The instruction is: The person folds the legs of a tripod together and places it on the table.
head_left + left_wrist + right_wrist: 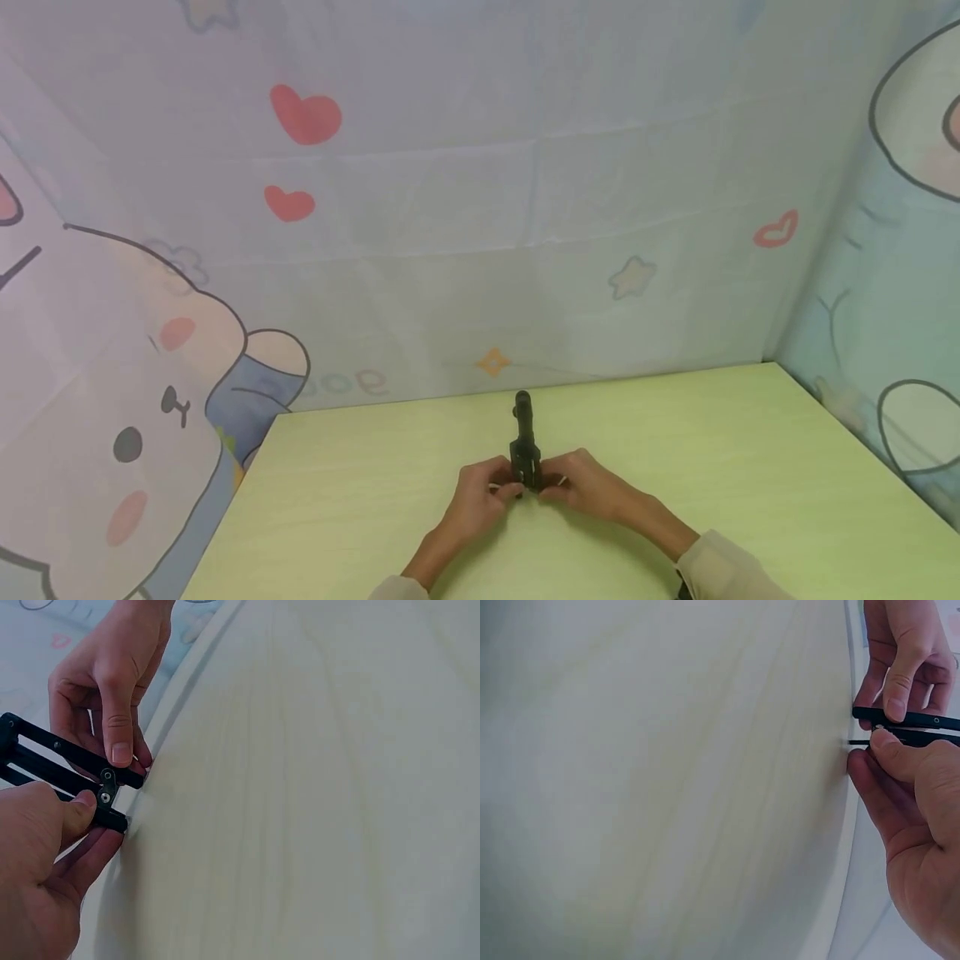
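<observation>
A black tripod (526, 442) is upright near the middle of the table, its legs nearly together. My left hand (480, 496) pinches one leg low down from the left, thumb against it. From the other side my right hand (592, 486) pinches another leg between thumb and fingers. In the left wrist view the tripod's legs (73, 753) are slightly spread, with a small hinged brace (106, 787) between them near the feet. The right wrist view shows the leg ends (866, 714) close to the tabletop; the tripod's upper part is cut off there.
The pale yellow-green table (337, 500) extends to both sides of the hands. Behind it hangs a printed cloth (450, 208) with hearts and cartoon figures, which also covers the left and right sides. A dark item (682, 590) shows beneath the right sleeve.
</observation>
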### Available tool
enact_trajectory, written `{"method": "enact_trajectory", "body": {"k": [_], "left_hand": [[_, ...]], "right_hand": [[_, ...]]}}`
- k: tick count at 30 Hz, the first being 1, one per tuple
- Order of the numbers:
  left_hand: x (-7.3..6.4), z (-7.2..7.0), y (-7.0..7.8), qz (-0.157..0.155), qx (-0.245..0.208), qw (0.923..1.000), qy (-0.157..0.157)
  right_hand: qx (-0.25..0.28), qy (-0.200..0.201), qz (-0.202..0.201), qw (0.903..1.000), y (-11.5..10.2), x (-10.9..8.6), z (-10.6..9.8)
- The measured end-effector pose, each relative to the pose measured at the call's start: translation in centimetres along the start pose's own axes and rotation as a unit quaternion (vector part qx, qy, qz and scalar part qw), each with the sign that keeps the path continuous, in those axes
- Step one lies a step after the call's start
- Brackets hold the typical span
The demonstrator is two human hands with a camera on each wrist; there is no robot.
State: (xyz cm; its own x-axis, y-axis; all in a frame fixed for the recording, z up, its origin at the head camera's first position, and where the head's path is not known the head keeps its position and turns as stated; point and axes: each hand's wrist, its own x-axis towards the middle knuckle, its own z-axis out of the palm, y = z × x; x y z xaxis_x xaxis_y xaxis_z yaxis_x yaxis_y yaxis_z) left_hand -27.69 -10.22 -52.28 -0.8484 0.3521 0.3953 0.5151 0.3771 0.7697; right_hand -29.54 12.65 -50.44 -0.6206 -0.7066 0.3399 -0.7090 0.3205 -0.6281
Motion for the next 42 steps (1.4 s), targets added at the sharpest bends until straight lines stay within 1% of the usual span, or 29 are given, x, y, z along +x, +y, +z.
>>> {"method": "enact_trajectory", "body": {"k": [3,8,11,16,18,20,24,26,28,30,34,40,42], "left_hand": [[0.0,0.1,0.1,-0.005,-0.001,0.9999,0.011],[-0.1,0.3,0.1,-0.011,-0.013,0.9995,0.027],[0.0,0.4,0.1,-0.014,-0.022,0.9992,0.029],[0.1,0.5,0.1,-0.021,-0.027,0.999,0.029],[0.0,0.5,0.1,-0.023,-0.026,0.9991,0.026],[0.0,0.5,0.1,-0.025,-0.025,0.9992,0.022],[-0.1,0.5,0.1,-0.025,-0.025,0.9993,0.016],[-0.1,0.4,0.1,-0.025,-0.023,0.9993,0.016],[-0.1,0.5,0.1,-0.023,-0.02,0.9994,0.017],[-0.1,0.6,0.1,-0.019,-0.016,0.9995,0.019],[0.0,0.7,0.2,-0.017,-0.008,0.9996,0.022],[0.1,0.9,0.6,-0.025,0.011,0.999,0.037],[0.0,1.1,0.8,-0.03,0.009,0.9986,0.043]], "right_hand": [[0.008,-0.006,0.006,0.9999,0.0,-0.2,-0.1],[0.02,-0.013,0.002,0.9997,-0.3,-0.4,0.1],[0.017,-0.017,0.008,0.9997,-0.6,-0.5,0.2],[0.0,-0.011,-0.002,0.9999,-0.8,-0.7,0.3],[-0.012,0.001,-0.008,0.9999,-0.7,-0.9,0.2],[-0.025,0.022,-0.003,0.9994,-0.6,-1.1,0.0],[-0.042,0.074,0.036,0.9957,-0.4,-1.4,-0.4],[-0.036,0.092,0.056,0.9935,-0.3,-1.4,-0.5],[-0.026,0.104,0.059,0.9925,-0.2,-1.3,-0.6],[-0.013,0.106,0.052,0.993,-0.1,-1.2,-0.6],[0.004,0.092,0.031,0.9953,0.1,-0.9,-0.5],[-0.008,0.078,0.03,0.9964,0.1,-1.0,-0.4],[-0.009,0.076,0.029,0.9966,0.0,-1.1,-0.4]]}}
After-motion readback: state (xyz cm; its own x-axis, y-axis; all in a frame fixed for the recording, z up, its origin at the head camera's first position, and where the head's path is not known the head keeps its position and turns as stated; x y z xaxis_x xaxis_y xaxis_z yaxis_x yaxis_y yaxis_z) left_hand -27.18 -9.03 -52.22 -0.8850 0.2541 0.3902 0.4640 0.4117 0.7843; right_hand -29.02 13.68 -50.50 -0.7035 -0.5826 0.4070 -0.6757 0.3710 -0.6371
